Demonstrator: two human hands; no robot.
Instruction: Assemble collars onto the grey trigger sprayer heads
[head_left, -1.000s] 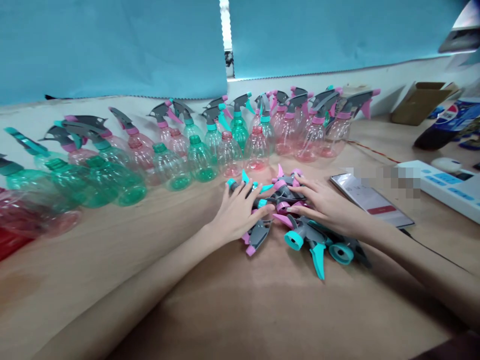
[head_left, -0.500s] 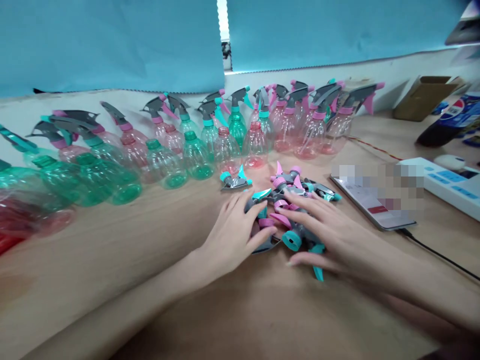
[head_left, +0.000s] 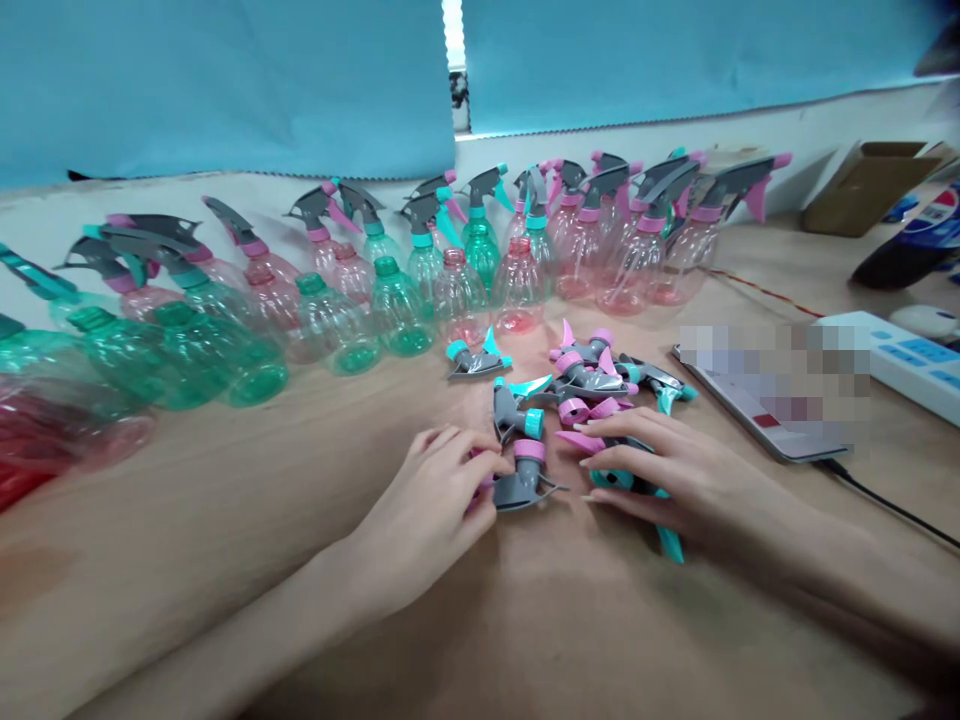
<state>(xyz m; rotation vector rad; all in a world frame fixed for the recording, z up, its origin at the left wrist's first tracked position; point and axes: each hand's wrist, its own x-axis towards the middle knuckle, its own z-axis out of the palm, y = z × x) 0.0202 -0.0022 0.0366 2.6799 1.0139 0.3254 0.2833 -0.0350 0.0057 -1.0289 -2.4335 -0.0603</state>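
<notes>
We note the left hand (head_left: 439, 495) pinching the nozzle end of a pink-collared spray head (head_left: 517, 488) on the table (head_left: 555, 620) — long axis crosswise, nozzle left, collar pointing away from us. The right hand (head_left: 671, 475) curves over a teal-collared spray head (head_left: 611, 479), trigger towards us — grip partly hidden, closure we cannot tell.

Got a wide light-brown wood-look tabletop (head_left: 240, 470) down front, with a blurry darker brown patch (head_left: 30, 580) near the left edge, running back to a plain white wall (head_left: 787, 130). Also got two big sky-blue sheets (head_left: 225, 90), left and right, covering most of the upper background. Can see bright white light through the narrow upright gap (head_left: 454, 35) between them, pretty glaring tbh.
</notes>
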